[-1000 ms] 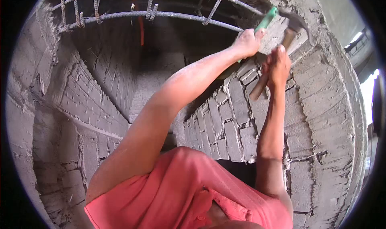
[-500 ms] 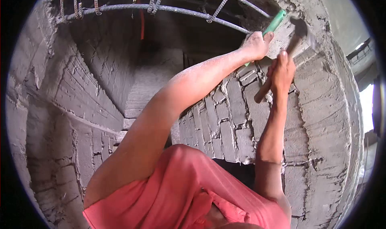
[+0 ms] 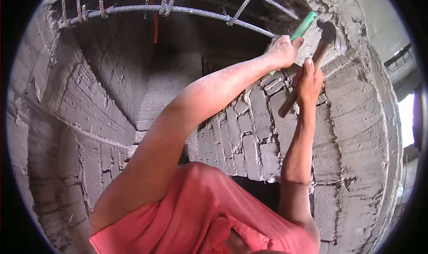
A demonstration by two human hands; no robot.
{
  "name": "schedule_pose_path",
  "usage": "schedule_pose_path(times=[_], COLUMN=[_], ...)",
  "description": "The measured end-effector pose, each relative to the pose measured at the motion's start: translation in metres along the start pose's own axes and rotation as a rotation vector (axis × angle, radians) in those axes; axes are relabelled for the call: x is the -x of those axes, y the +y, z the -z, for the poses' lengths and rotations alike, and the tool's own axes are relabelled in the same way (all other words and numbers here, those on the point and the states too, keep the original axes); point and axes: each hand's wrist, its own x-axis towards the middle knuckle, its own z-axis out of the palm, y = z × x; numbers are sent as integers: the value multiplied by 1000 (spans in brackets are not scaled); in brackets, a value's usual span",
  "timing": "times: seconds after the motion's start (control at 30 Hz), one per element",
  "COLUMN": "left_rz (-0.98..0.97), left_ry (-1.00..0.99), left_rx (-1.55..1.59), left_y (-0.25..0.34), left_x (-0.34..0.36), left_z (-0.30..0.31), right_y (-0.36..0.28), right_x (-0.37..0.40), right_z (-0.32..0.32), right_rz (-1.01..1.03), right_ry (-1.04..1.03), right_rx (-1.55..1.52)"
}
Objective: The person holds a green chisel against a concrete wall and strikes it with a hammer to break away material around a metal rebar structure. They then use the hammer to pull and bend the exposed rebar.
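My left hand [image 3: 282,51] is closed around a green-handled chisel [image 3: 305,25], whose tip points into the top of a grey brick wall [image 3: 258,133]. Just to its right, my right hand [image 3: 309,81] grips the wooden handle of a hammer [image 3: 329,31]. The hammer's metal head sits up beside the chisel's upper end. Both arms reach up from my pink shirt [image 3: 209,209].
Curved steel rebar [image 3: 178,11] with tied stirrups runs across the top over a dark shaft. An orange pipe [image 3: 154,26] hangs inside it. Rough mortared brick walls [image 3: 89,111] close in on the left and right. Daylight [image 3: 408,120] shows at the far right.
The hammer has shifted a little, its head coming in closer to the chisel's end. My left hand stays on the chisel. The view has drifted slightly.
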Motion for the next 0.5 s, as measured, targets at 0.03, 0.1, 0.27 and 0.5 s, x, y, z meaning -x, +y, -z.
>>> schedule_pose_path(times=[0.03,0.1,0.27,0.5], left_rz=[-14,-52,18,-24], left_ry=[7,63,-5,88], left_rx=[0,-6,27,25], left_y=[3,-6,-2,-8], left_x=[-7,-3,0,-4], left_z=[3,-4,-3,-13], right_y=[2,-29,-85,13], right_x=[-1,5,-26,-17], right_z=[-2,22,140,-11], right_rz=[10,96,888,-68], right_ry=[46,129,250,-45], right_rx=[-37,-214,-636,-127])
